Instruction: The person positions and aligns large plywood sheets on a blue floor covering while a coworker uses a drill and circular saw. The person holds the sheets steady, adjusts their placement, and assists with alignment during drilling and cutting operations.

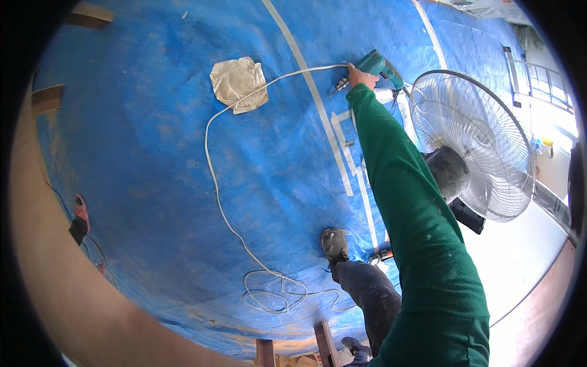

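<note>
My right hand (363,77) reaches far out at the end of a green sleeve, its fingers closed around a teal power drill (380,63). A bit sticks out of the drill's metal chuck (340,84), pointing left. The white cable (211,160) runs up to my fingers from a loose coil lower down; whether my fingers also grip it is hidden. Just right of the drill stands a large wire-caged fan (489,137). My left hand is out of view.
Blue sheeting (153,183) with pale tape strips (299,58) covers the floor. A crumpled beige cloth (238,92) lies partly under the cable. My shoe (335,244) is below. A red-and-black tool (80,220) lies far left, and wooden pieces (326,339) are at the bottom.
</note>
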`<state>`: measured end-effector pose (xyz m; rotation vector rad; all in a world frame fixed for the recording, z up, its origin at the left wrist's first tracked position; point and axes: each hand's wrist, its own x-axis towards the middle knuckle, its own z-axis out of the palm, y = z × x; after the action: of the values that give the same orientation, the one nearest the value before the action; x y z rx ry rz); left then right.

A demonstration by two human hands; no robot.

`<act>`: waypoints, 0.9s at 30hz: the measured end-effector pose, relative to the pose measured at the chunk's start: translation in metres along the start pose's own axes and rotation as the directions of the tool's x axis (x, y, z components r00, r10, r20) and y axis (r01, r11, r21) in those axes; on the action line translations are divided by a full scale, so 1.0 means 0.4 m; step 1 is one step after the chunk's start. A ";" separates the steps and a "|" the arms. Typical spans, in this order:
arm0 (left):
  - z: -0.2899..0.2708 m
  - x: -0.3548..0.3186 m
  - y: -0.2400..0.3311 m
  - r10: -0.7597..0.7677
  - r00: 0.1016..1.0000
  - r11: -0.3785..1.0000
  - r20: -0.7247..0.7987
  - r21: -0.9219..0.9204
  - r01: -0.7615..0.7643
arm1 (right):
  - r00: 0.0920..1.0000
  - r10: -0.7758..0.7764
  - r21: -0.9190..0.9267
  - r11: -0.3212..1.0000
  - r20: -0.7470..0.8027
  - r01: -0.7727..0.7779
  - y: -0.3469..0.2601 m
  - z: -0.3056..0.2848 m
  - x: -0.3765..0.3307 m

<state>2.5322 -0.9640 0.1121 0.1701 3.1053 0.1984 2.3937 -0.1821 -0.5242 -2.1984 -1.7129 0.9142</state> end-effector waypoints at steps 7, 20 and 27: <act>0.014 0.029 0.021 0.047 0.998 0.999 0.041 0.021 -0.048 | 0.993 0.082 0.115 0.989 0.082 -0.091 -0.048 -0.006 -0.012; 0.059 0.031 0.058 0.014 0.988 0.982 -0.157 -0.184 -0.043 | 0.230 -0.330 0.394 0.854 0.915 -0.340 -0.047 -0.503 -0.940; -0.001 0.019 0.075 -0.147 0.985 0.980 -0.093 -0.151 0.132 | -0.075 -0.542 0.498 0.812 0.837 -0.306 -0.190 -1.195 -1.364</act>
<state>2.5279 -0.9335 0.1163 -0.0633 3.1716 0.4397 2.5388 -0.5686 0.0771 -0.4961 -1.4002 3.0186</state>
